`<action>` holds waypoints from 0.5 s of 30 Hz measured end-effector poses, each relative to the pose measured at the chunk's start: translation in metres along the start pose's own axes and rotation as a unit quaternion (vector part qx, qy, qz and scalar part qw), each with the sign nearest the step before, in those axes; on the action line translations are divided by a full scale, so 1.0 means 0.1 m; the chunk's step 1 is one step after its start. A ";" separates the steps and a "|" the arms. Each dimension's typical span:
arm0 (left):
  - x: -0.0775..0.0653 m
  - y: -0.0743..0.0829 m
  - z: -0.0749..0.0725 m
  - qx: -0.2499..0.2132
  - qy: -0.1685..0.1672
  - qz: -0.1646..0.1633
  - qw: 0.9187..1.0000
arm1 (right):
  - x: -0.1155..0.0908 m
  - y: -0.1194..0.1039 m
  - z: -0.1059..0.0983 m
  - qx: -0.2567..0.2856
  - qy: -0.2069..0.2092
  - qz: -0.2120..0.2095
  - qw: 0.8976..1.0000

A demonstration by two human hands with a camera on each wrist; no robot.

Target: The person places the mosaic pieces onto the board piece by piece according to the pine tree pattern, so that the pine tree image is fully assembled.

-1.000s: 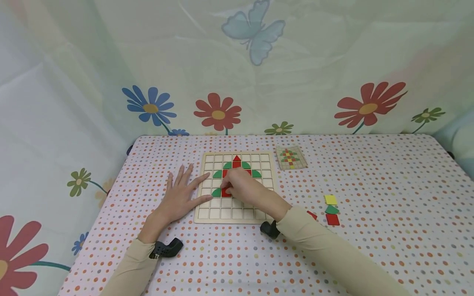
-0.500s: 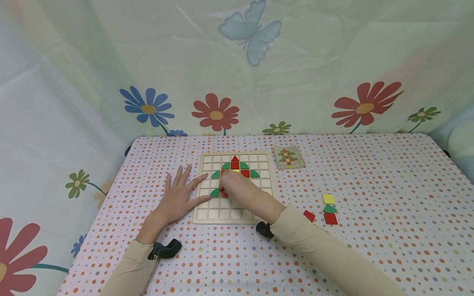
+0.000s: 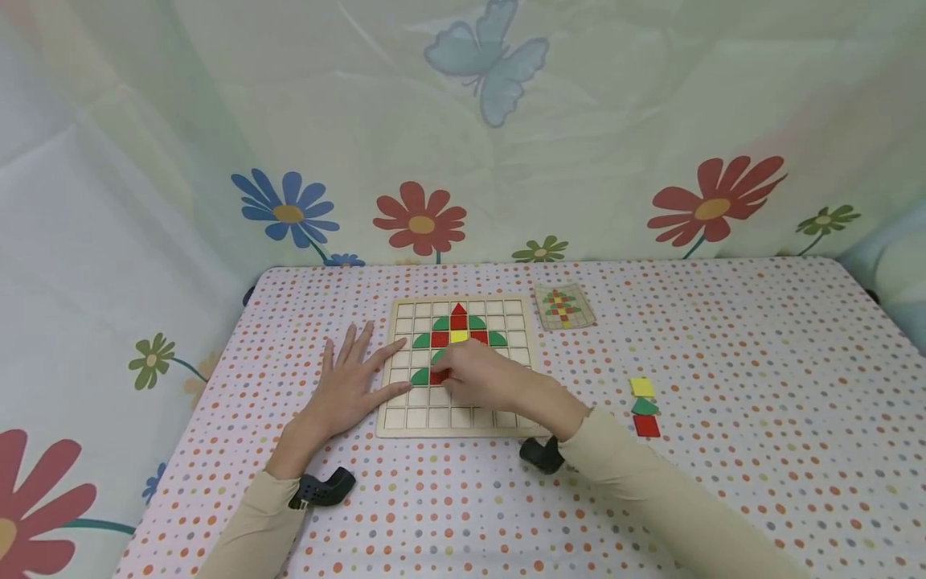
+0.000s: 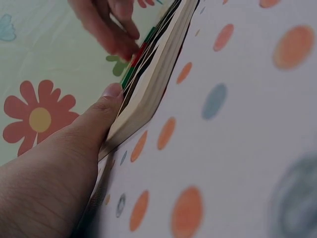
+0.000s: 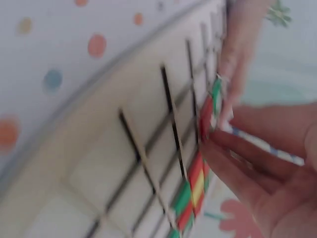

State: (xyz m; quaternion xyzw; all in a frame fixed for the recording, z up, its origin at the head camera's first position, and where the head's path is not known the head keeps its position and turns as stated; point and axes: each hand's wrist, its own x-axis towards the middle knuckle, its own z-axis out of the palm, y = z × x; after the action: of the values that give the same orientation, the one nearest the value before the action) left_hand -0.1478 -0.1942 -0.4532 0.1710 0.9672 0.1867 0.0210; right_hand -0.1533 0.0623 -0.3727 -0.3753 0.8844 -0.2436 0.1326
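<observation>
A wooden grid board (image 3: 395, 418) carries red, green and yellow tiles in a tree-like pattern. My left hand (image 3: 347, 390) lies with fingers spread at the board's left side, its thumb (image 4: 113, 92) resting along the edge in the left wrist view. My right hand (image 3: 483, 374) reaches over the board, fingertips bent down and pinching at a red square tile (image 3: 437, 376). Beside that tile sits a green rounded piece (image 3: 420, 377). In the right wrist view the fingertips meet the red tile low on the board. The right hand hides several grid cells.
A small pattern card (image 3: 566, 308) showing a tree lies right of the board's top corner. Farther right, a yellow square (image 3: 641, 388), a green rounded piece (image 3: 645, 407) and a red square (image 3: 646, 426) form a short column on the dotted tablecloth (image 3: 760, 450).
My right hand and forearm have shifted slightly right, uncovering a yellow tile and a green piece on the board. The sleeve now covers a loose red tile seen earlier. My left hand stays put.
</observation>
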 end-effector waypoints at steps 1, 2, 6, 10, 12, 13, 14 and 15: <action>0.00 0.00 0.00 -0.001 -0.001 -0.001 1.000 | -0.05 0.03 -0.04 0.011 -0.008 -0.007 1.000; 0.00 0.00 0.00 -0.002 -0.001 -0.001 1.000 | -0.12 0.06 -0.09 0.018 -0.019 -0.011 1.000; 0.01 0.01 -0.01 -0.005 0.001 0.001 1.000 | -0.43 0.18 -0.30 0.009 -0.044 -0.011 0.999; 0.01 0.01 -0.02 -0.001 0.003 0.003 1.000 | -0.75 0.36 -0.45 -0.006 -0.037 0.014 0.999; 0.01 0.01 -0.01 0.000 0.002 0.003 1.000 | -0.92 0.47 -0.49 -0.009 -0.027 0.028 0.999; 0.01 0.01 -0.01 0.000 0.002 0.003 1.000 | -1.01 0.53 -0.50 -0.010 -0.022 0.035 0.999; 0.01 0.01 0.00 0.001 0.001 0.003 1.000 | -1.09 0.60 -0.51 -0.010 -0.016 0.041 0.999; 0.01 0.01 0.00 0.001 0.001 0.003 1.000 | -1.18 0.67 -0.52 -0.012 -0.008 0.049 0.999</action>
State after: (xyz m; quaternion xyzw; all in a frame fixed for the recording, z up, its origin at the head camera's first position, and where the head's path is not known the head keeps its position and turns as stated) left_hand -0.1482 -0.1936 -0.4529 0.1734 0.9669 0.1864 0.0198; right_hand -0.1343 0.2056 -0.3582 -0.3352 0.9034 -0.2237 0.1468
